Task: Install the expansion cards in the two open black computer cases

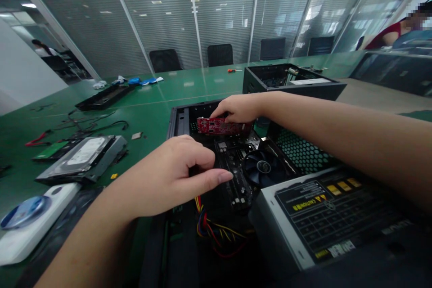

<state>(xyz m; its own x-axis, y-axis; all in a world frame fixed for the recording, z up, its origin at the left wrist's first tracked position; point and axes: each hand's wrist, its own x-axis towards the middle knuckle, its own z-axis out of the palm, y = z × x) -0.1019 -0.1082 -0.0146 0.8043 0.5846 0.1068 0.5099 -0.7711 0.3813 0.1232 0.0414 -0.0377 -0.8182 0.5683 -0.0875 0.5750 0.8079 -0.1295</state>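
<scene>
A red graphics card (219, 126) stands on edge inside the black computer case (175, 121), toward its far wall. My right hand (241, 107) grips its upper edge, with the forearm reaching in over the case from the right. My left hand (182, 177) hovers over the near left part of the case. Its thumb is stretched out, apart from the curled index finger, and the other fingers are mostly hidden; nothing shows in its grasp. Below the hands lie a round cooling fan (263, 166), a power supply (324, 216) with a label, and a bundle of coloured cables (205, 225).
On the left of the green table (162, 99) lie a hard drive (84, 155), loose cables (84, 123) and a white phone-like device (40, 229). A second case (290, 81) stands behind, near a screwdriver (234, 70). A person (391, 36) is at the far right.
</scene>
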